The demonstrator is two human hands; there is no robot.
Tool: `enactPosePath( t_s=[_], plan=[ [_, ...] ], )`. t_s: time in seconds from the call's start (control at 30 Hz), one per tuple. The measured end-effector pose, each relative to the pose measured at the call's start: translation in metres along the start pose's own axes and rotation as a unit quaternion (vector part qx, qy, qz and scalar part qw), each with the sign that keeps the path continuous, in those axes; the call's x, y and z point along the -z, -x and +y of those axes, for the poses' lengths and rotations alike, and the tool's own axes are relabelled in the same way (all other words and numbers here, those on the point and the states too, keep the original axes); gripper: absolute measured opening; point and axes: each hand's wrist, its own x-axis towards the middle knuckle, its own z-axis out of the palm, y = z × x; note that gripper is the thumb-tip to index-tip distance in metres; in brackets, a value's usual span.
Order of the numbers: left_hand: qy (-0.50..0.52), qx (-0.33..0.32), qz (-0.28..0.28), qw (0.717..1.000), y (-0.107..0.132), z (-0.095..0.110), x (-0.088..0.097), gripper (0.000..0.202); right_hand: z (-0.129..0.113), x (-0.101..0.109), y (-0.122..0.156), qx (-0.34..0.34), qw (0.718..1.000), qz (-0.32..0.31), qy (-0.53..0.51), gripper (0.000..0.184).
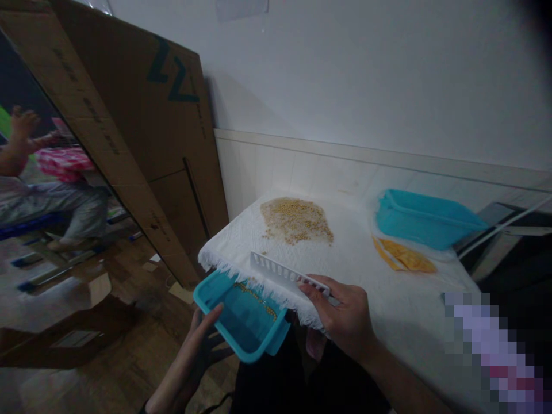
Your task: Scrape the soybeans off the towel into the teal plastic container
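My left hand grips the near-left rim of a turquoise plastic tray, thumb over the edge and fingers underneath. The tray is tilted and held just below the fringed edge of the white tablecloth. A line of small yellow beans, like soybeans, lies inside it along the table side. In my right hand is a white slotted plastic strip, standing on its long side along the table's edge. Farther back on the cloth, a spread pile of the same beans lies loose.
A second turquoise basket stands at the table's right, with a yellow-orange packet in front of it. A tall cardboard box rises at the left. Beyond it a seated person is partly visible. Another carton lies on the floor.
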Motion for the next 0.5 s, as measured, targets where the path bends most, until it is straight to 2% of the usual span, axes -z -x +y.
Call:
enactPosePath(
  t_s=[0.17,0.3,0.5],
  plan=[
    [0.004,-0.004,0.014,1.000,-0.001,-0.002,-0.003,0.088,0.015,-0.003,-0.008,0.022,0.997,0.040,0.060,0.029],
    [0.006,0.000,0.020,1.000,-0.001,-0.001,-0.003,0.088,0.023,-0.008,-0.013,0.018,0.997,0.031,0.071,0.031],
    [0.006,-0.002,0.028,1.000,-0.001,0.002,-0.001,0.086,0.022,-0.011,-0.012,0.019,0.998,0.022,0.050,0.028]
  ],
)
